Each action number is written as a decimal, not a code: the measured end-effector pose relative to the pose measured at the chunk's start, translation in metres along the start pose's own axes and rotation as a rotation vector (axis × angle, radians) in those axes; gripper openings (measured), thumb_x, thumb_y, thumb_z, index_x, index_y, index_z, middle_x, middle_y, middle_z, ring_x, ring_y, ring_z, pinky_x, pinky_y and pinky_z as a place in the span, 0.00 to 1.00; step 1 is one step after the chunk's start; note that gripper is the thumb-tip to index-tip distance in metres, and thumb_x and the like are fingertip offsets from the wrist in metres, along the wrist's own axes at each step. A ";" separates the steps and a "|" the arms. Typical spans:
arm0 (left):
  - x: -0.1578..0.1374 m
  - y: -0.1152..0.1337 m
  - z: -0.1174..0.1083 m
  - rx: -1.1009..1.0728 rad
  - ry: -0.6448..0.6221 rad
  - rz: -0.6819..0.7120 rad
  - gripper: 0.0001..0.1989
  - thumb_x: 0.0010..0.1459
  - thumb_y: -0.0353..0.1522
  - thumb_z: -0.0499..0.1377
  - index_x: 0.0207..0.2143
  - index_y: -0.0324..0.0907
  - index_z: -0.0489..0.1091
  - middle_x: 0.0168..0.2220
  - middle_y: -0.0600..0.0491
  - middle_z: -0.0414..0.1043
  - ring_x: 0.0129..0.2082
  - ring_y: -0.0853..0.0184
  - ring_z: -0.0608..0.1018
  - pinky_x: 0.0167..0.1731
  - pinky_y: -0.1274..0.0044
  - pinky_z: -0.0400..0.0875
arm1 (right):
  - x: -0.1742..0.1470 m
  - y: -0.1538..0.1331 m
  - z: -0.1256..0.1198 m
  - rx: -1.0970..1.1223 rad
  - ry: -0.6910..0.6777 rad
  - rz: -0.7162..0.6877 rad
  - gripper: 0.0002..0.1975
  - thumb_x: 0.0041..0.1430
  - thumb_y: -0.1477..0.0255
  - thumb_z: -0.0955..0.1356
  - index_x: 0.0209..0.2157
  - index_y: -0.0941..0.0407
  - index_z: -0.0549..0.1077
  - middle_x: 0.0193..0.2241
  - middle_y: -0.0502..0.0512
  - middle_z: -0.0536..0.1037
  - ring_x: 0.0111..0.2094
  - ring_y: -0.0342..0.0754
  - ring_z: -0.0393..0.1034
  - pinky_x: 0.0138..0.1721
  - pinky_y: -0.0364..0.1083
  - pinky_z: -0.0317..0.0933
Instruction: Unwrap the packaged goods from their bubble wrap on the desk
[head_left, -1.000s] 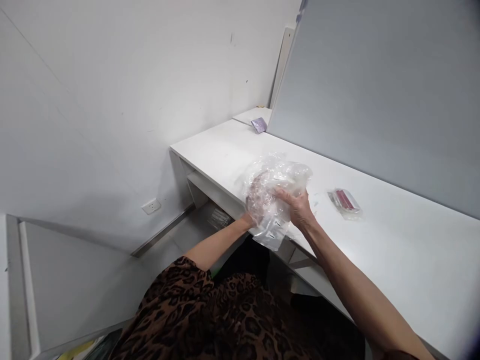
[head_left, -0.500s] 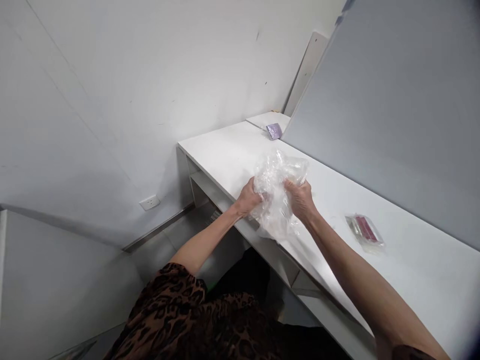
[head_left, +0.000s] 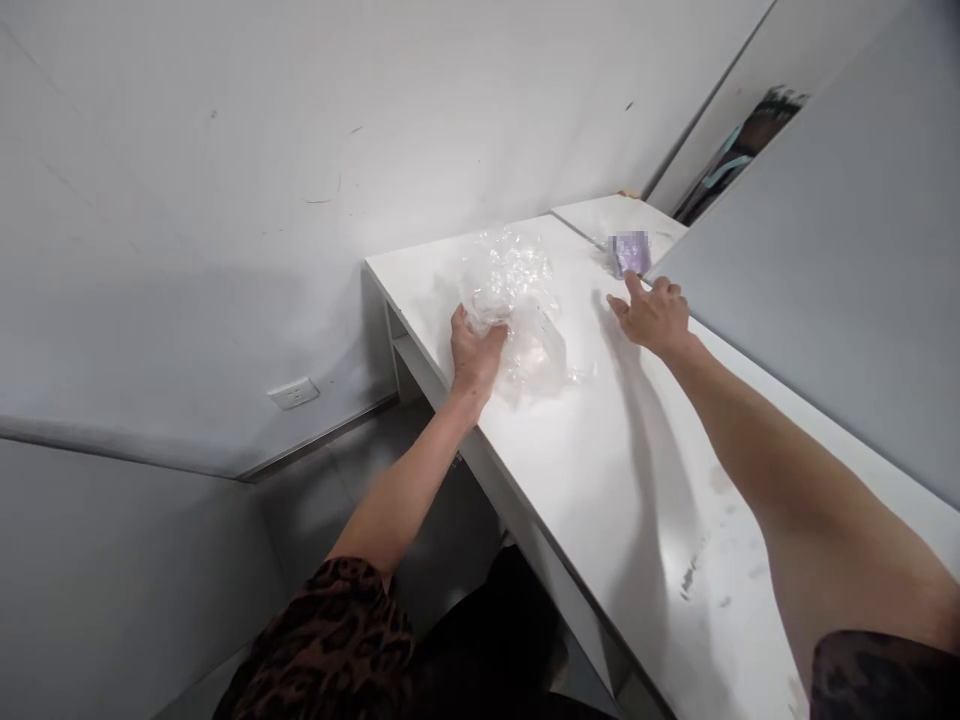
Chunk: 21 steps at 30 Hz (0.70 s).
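Note:
A crumpled clear plastic bag [head_left: 529, 335] rests over the white desk near its left end. My left hand [head_left: 478, 350] grips the bag's near side, fingers partly hidden in the film. Farther right, my right hand [head_left: 654, 312] is stretched out over the desk with fingers apart and nothing in it. Just beyond its fingertips lies a small purple packet [head_left: 630, 253], close to the grey partition. Whether the index finger touches the packet, I cannot tell.
The white desk [head_left: 555, 470] runs diagonally, with shelf space beneath its front edge. A grey partition [head_left: 840, 270] borders it on the right. A white wall [head_left: 300, 130] stands behind, with a power outlet [head_left: 294, 393] low down. Dark smudges [head_left: 694, 570] mark the desk.
My right hand has let go of the plastic bag and moved away right toward the purple packet. My left hand still holds the bag. The view has shifted; the pink-red packet is out of sight.

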<state>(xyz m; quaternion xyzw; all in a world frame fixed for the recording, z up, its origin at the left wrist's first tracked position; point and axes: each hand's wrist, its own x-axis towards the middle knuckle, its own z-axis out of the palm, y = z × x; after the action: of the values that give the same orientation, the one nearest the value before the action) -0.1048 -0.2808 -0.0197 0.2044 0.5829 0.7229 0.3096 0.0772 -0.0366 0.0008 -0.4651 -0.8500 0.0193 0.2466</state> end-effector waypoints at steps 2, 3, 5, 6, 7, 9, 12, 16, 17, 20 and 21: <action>-0.004 0.002 0.001 -0.138 -0.007 -0.019 0.40 0.63 0.39 0.66 0.72 0.51 0.53 0.65 0.46 0.70 0.64 0.56 0.76 0.61 0.66 0.74 | 0.027 0.003 0.018 0.017 0.008 -0.011 0.34 0.62 0.53 0.72 0.60 0.63 0.74 0.64 0.82 0.64 0.65 0.78 0.57 0.59 0.76 0.49; -0.005 0.004 0.002 -0.209 -0.010 -0.027 0.39 0.62 0.39 0.67 0.71 0.51 0.55 0.62 0.48 0.74 0.61 0.57 0.78 0.60 0.65 0.75 | 0.040 0.005 0.027 0.029 0.004 0.007 0.34 0.62 0.53 0.73 0.61 0.63 0.74 0.67 0.82 0.60 0.67 0.79 0.54 0.61 0.76 0.46; -0.007 0.009 0.002 -0.287 -0.015 -0.036 0.39 0.59 0.39 0.70 0.69 0.52 0.59 0.57 0.49 0.77 0.57 0.57 0.80 0.58 0.63 0.76 | 0.066 0.010 0.044 0.064 -0.015 0.078 0.35 0.62 0.52 0.73 0.60 0.63 0.74 0.71 0.82 0.51 0.71 0.80 0.45 0.63 0.76 0.40; -0.008 0.010 0.002 -0.311 -0.018 -0.048 0.39 0.58 0.38 0.71 0.68 0.53 0.60 0.56 0.50 0.78 0.57 0.56 0.81 0.58 0.62 0.77 | 0.077 0.013 0.052 0.085 -0.034 0.122 0.35 0.62 0.50 0.72 0.59 0.63 0.75 0.73 0.81 0.47 0.73 0.80 0.40 0.64 0.76 0.37; -0.009 0.011 0.001 -0.327 -0.025 -0.064 0.39 0.57 0.38 0.72 0.68 0.53 0.60 0.55 0.50 0.78 0.57 0.55 0.81 0.58 0.61 0.77 | 0.087 0.017 0.059 0.104 -0.054 0.170 0.35 0.61 0.49 0.71 0.57 0.64 0.76 0.74 0.81 0.44 0.73 0.81 0.36 0.65 0.76 0.34; -0.011 0.011 0.000 -0.351 -0.053 -0.087 0.40 0.57 0.38 0.72 0.68 0.54 0.60 0.55 0.50 0.78 0.57 0.54 0.81 0.58 0.59 0.78 | 0.102 0.025 0.071 0.138 -0.078 0.279 0.35 0.60 0.48 0.72 0.52 0.64 0.78 0.74 0.80 0.42 0.74 0.83 0.30 0.65 0.77 0.30; -0.010 0.005 -0.002 -0.356 -0.085 -0.070 0.43 0.58 0.37 0.72 0.71 0.55 0.56 0.59 0.50 0.75 0.60 0.51 0.79 0.58 0.57 0.78 | 0.109 0.037 0.083 0.152 -0.051 0.392 0.32 0.61 0.51 0.72 0.52 0.65 0.76 0.73 0.83 0.45 0.73 0.85 0.34 0.65 0.79 0.28; -0.008 -0.005 -0.001 -0.320 -0.066 -0.031 0.45 0.59 0.36 0.71 0.73 0.57 0.51 0.65 0.49 0.69 0.64 0.51 0.75 0.60 0.57 0.76 | 0.093 0.045 0.083 0.150 0.022 0.315 0.28 0.61 0.49 0.71 0.48 0.59 0.74 0.70 0.79 0.56 0.73 0.80 0.44 0.67 0.78 0.31; -0.007 -0.005 -0.001 -0.317 -0.061 -0.029 0.45 0.60 0.35 0.70 0.73 0.57 0.50 0.66 0.49 0.68 0.64 0.51 0.75 0.60 0.58 0.76 | 0.083 0.044 0.079 0.159 0.042 0.268 0.29 0.58 0.46 0.72 0.45 0.57 0.74 0.68 0.78 0.59 0.71 0.79 0.46 0.67 0.78 0.33; -0.003 -0.005 0.001 -0.308 -0.055 -0.023 0.43 0.62 0.31 0.67 0.73 0.54 0.48 0.66 0.48 0.68 0.64 0.54 0.75 0.61 0.61 0.75 | 0.036 0.033 0.051 0.176 0.074 0.097 0.35 0.50 0.38 0.72 0.42 0.56 0.73 0.62 0.80 0.65 0.67 0.76 0.53 0.65 0.76 0.39; -0.002 -0.004 0.001 -0.293 -0.049 -0.020 0.43 0.63 0.30 0.66 0.73 0.53 0.48 0.65 0.47 0.69 0.64 0.55 0.75 0.62 0.61 0.74 | 0.013 0.028 0.037 0.169 0.059 0.045 0.36 0.49 0.37 0.72 0.43 0.55 0.74 0.61 0.79 0.66 0.66 0.75 0.54 0.65 0.75 0.41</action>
<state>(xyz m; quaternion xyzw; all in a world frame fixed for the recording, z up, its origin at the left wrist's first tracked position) -0.1020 -0.2809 -0.0235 0.1687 0.4654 0.7919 0.3576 0.0766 -0.0027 -0.0339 -0.4622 -0.8270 0.0828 0.3092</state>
